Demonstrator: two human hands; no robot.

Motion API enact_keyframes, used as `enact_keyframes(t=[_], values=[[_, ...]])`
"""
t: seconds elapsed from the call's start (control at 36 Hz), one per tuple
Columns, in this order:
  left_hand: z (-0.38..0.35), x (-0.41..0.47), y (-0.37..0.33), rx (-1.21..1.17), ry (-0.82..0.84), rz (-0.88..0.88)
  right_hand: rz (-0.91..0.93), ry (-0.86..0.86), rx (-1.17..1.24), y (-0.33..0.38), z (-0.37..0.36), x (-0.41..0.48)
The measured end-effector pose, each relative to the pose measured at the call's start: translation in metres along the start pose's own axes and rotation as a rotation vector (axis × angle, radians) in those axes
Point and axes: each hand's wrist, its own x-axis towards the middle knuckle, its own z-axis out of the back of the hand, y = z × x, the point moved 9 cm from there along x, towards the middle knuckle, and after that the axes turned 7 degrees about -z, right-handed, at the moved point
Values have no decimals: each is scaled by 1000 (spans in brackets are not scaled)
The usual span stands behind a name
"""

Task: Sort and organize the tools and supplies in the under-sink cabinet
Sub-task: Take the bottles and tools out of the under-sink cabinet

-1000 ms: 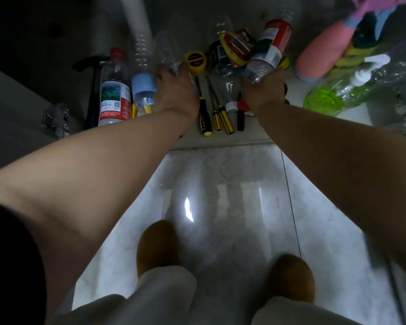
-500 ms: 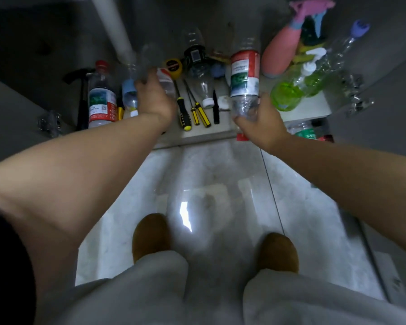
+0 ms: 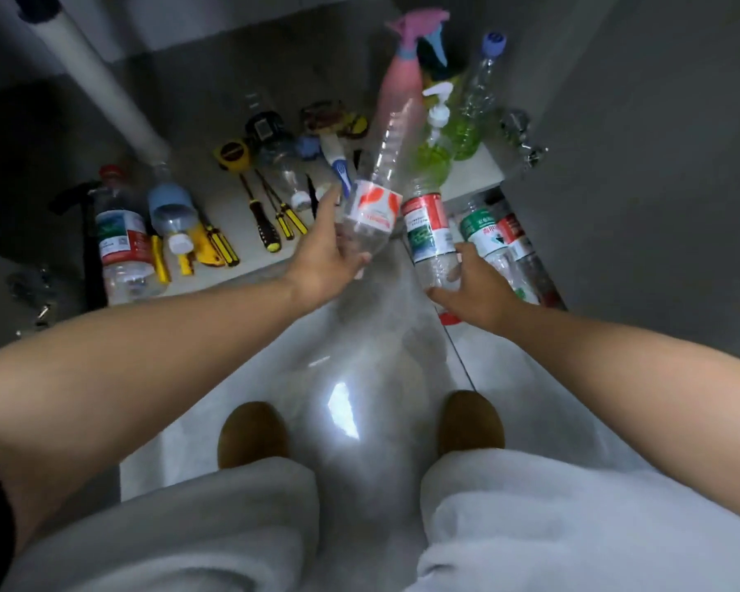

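My left hand grips the base of a clear empty bottle with a white and orange label, held tilted above the cabinet's front edge. A second clear bottle with a red and green label is gripped low down by my right hand, just right of the first. On the white cabinet floor lie several yellow-handled screwdrivers, a yellow tape measure, a black hammer and a standing water bottle.
A pink spray bottle, a green pump bottle and a blue-capped bottle stand at the cabinet's right. More bottles lie on the tiled floor by the grey door. A white drain pipe slants at left.
Both hands have pulled back out of the cabinet toward me and to the right, each lifting a clear bottle over the front edge. My view has tilted, showing more of the cabinet.
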Motion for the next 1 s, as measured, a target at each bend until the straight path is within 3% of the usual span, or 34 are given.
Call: enact_keyframes(t=[0.14,0.36,0.47,0.58,0.69,0.81,1.0], values=[[-70,-24,25,-39,280,68,-124,72,-163,-43,-10,4],[-131,-31,69,-112,442,319,-262,96,-372,-76,-17,24],[-147,-24,86,-146,428,402,-307,37,-430,-84,-19,32],[-158,-8,98,-165,320,409,-311,-133,-446,-83,-15,34],[-167,3,102,-113,168,385,-190,-246,-448,-76,-16,28],[-181,10,98,-136,83,347,49,-202,-644,-63,-35,19],[-198,23,81,-120,159,233,-17,-135,-757,-68,-38,23]])
